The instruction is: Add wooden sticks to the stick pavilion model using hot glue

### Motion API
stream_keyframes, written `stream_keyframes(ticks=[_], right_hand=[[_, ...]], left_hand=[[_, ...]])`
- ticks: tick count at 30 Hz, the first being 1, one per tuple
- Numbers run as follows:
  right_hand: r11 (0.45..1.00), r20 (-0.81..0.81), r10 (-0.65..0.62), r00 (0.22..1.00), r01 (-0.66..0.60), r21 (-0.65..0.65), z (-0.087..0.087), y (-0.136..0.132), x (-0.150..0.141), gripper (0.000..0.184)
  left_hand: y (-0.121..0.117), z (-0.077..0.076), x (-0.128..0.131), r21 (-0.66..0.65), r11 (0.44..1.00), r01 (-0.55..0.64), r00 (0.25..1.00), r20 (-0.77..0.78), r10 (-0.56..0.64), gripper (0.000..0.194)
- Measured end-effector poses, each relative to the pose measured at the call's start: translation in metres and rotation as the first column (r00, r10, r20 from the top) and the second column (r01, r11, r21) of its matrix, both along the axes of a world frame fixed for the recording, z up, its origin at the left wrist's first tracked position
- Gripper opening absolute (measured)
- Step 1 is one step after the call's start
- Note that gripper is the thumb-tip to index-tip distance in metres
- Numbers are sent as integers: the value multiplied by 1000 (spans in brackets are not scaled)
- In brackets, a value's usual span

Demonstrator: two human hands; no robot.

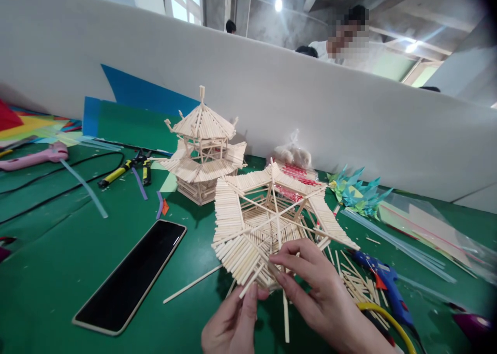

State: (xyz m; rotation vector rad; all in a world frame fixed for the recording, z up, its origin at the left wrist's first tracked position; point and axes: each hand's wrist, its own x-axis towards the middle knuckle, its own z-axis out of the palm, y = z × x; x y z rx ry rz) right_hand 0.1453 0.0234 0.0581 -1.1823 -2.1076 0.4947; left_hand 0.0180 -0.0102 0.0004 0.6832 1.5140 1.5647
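Observation:
A partly built roof model of thin wooden sticks sits tilted on the green table in front of me. My left hand is pinched on the model's near lower edge from below. My right hand pinches a single wooden stick against that same near edge; the stick hangs down between my hands. A finished two-tier stick pagoda stands behind the model, to the left.
A black phone lies left of my hands. A blue glue gun and loose sticks lie to the right. Yellow-handled pliers, a pink tool, cables, paper flowers and a white partition surround the work; people stand behind it.

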Motion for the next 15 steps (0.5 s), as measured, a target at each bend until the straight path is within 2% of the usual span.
stream_keyframes(ticks=[7,15], right_hand=[[1000,-3,4,1000,-4,-12,1,-1,1,22],[999,-10,13,1000,-13,-30,2,-1,2,19]], left_hand=[[3,10,1,3,1000,9,1000,2,-9,14],[6,11,3,1,1000,-16,999,-30,16,4]])
